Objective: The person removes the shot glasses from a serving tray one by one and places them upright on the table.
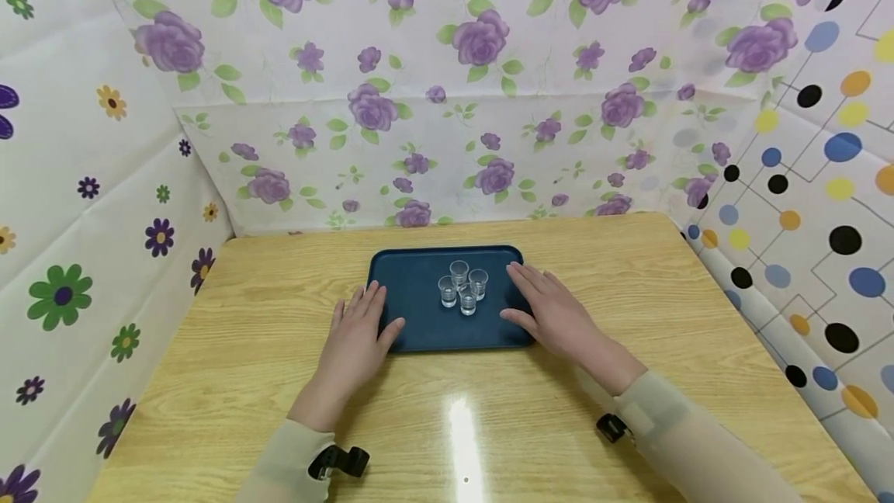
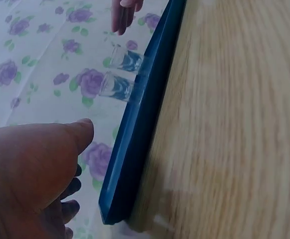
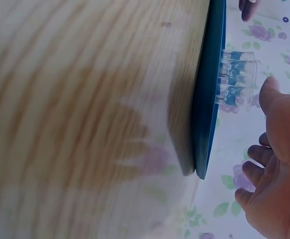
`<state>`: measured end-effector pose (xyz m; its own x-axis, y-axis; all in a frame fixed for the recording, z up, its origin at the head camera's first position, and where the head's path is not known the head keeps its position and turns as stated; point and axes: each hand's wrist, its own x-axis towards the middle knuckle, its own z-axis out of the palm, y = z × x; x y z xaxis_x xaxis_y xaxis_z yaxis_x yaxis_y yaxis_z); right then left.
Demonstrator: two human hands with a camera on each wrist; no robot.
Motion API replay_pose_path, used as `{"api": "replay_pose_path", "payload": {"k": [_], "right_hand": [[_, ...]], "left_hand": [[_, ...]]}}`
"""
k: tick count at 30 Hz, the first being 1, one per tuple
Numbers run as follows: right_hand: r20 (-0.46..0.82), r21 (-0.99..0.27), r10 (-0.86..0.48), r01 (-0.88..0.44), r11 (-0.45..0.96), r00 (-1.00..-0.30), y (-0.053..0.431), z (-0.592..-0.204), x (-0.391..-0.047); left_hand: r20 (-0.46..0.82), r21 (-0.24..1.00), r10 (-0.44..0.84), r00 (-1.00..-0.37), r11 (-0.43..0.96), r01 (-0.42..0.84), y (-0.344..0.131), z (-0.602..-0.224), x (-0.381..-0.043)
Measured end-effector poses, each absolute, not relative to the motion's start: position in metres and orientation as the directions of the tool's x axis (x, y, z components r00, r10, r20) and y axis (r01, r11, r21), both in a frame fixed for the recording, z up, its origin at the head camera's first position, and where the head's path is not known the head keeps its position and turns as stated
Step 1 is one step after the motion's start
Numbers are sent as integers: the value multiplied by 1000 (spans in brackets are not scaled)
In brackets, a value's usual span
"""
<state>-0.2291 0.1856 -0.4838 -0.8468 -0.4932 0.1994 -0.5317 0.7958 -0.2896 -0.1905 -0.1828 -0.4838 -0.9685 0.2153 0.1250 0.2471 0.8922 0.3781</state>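
Observation:
A dark blue rectangular tray [image 1: 414,326] lies on the table, and several small clear shot glasses [image 1: 448,292] stand upright in a tight cluster on it, a little right of its middle. My left hand [image 1: 355,344] is at the tray's left end, fingers extended and thumb spread over the near left corner. At the right end my right hand [image 1: 556,315] reaches over the rim with its fingers straight and its thumb apart. Neither hand holds anything, and both are apart from the glasses [image 3: 237,77]. Whether the hands touch the tray's rim, I cannot tell.
The wooden table [image 1: 279,286] extends around the tray, with a bright light reflection near its front. A purple-flowered cloth [image 1: 447,138] hangs behind it. Patterned cloths, one with daisies [image 1: 63,297] and one with dots [image 1: 845,239], flank the left and right sides.

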Motion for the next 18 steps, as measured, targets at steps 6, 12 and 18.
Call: {"api": "replay_pose_path", "payload": {"k": [6,12,18], "right_hand": [[215,-307,-491,-536,787,-844,180,-483,-233],[227,-298,-493,-542,786,-840,175,-481,-237],[217,-308,-483,-529,791,-848,173,-481,-241]], "left_hand": [[118,407,192,-974,885,224,-193,-490,-197],[108,452,170,-980,869,200,-199,-492,-199],[87,455,156,-984,873,179,-203,-495,-201]]}}
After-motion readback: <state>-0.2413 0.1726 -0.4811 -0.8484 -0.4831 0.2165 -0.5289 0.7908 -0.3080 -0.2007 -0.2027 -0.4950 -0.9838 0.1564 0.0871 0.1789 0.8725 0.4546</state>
